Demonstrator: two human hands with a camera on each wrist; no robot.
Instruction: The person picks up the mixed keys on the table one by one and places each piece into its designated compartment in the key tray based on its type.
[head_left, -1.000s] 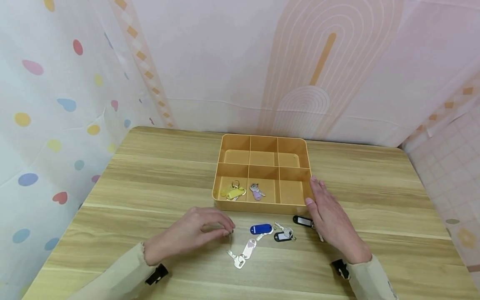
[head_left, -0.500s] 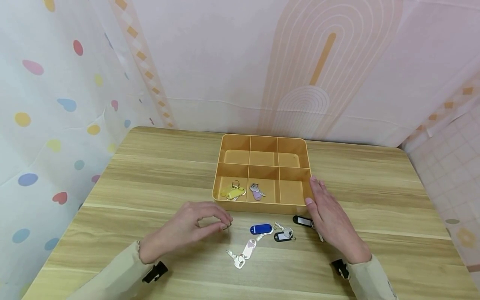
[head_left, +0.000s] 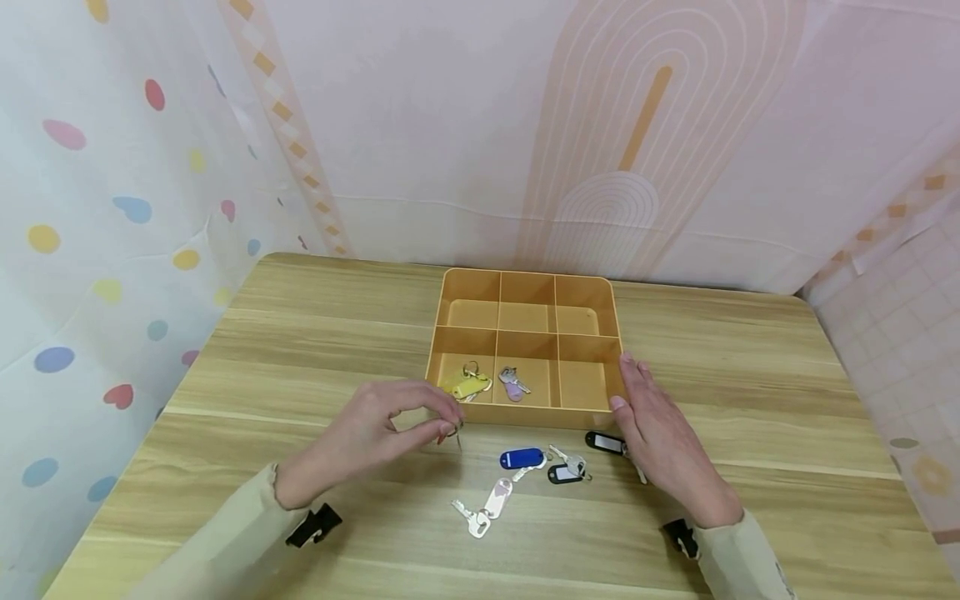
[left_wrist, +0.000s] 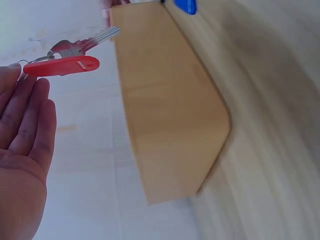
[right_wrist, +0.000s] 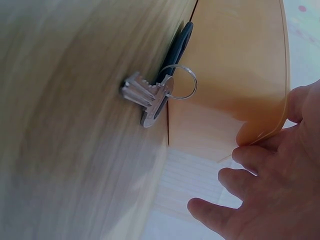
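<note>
My left hand (head_left: 382,421) pinches the ring of a red key tag (left_wrist: 62,66) in its fingertips, just off the front-left corner of an orange compartment tray (head_left: 525,415). A silver key (left_wrist: 90,44) hangs on the same ring. At the tray's front-right corner rests my right hand (head_left: 667,442), fingers mostly straight along the side. Close below it lies a black key tag (head_left: 603,442), whose key and ring (right_wrist: 187,92) show in the right wrist view. Yellow key tags (head_left: 471,386) sit in the front-left compartment, a purple key tag (head_left: 513,390) in the front-middle one.
On the wooden table (head_left: 315,333), before the tray, are a blue key tag (head_left: 522,458), another black key tag (head_left: 566,474) and a pale pink key tag (head_left: 498,497) with its key (head_left: 477,524). A patterned cloth (head_left: 420,125) hangs behind the table.
My left hand has lifted the red key tag off the table area beside the pale pink tag and moved it forward, toward the tray's front-left corner. My right hand stays put.
</note>
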